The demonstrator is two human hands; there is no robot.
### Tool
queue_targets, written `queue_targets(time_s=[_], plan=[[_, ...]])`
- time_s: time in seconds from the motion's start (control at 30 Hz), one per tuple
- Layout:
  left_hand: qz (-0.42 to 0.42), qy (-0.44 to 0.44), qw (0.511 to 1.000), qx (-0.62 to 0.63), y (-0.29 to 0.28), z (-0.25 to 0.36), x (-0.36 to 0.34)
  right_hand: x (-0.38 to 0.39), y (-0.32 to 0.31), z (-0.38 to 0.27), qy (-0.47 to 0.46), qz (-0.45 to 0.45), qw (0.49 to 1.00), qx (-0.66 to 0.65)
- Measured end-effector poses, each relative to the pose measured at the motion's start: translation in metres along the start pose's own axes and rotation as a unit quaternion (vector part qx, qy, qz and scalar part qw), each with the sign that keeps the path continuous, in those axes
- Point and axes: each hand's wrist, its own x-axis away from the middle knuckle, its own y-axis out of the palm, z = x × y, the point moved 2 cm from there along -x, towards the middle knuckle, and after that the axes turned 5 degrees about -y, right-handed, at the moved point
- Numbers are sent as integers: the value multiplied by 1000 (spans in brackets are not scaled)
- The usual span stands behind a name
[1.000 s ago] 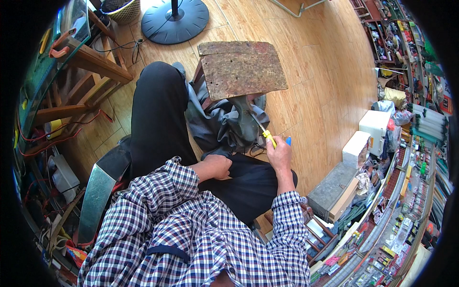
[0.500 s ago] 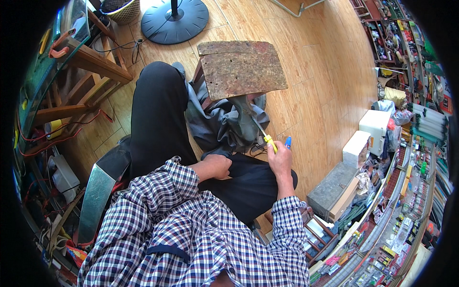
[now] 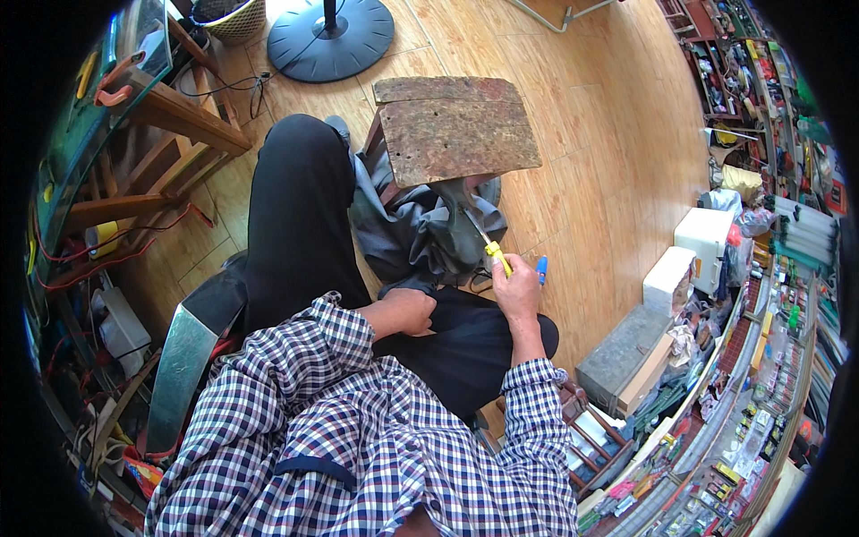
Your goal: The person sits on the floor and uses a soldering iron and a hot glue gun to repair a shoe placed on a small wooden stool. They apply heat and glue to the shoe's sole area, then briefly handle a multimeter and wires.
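Observation:
My right hand (image 3: 516,291) is closed around the yellow handle of a screwdriver (image 3: 497,255). Its thin metal shaft slants up and left, its tip over a grey-green rubber boot (image 3: 461,240); I cannot tell whether it touches. Dark grey fabric (image 3: 380,219) lies bunched around the boot, partly under a worn wooden stool (image 3: 456,134). On my lap my left hand (image 3: 407,311) is closed, its fingers turned away; what it grips, if anything, is hidden. Just right of my right hand stands a small blue-capped item (image 3: 541,267).
A round black stand base (image 3: 331,40) and a wicker basket (image 3: 234,20) are at the far left. Wooden frames (image 3: 170,116) and a glass-topped table stand on the left. White boxes (image 3: 669,279), a grey box (image 3: 622,353) and crowded shelves of small goods line the right.
My right hand has moved slightly left with the screwdriver, away from the blue-capped item, and the shaft sits a little further left over the boot. My left hand looks unchanged.

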Motion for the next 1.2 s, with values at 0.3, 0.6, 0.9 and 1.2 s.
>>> queue_targets(time_s=[0.3,0.6,0.9,1.2], plan=[[-17,-3,1000,-11,2,-1,-3,8,-2,7,-2,-18,1000,24],[-18,-4,1000,-10,1,-1,-2,12,-17,9,-12,-17,999,42],[-22,-7,1000,-11,2,0,-3,12,-17,7,-24,2,999,46],[-22,-6,1000,-12,1,0,-2,13,-19,8,14,0,999,47]])
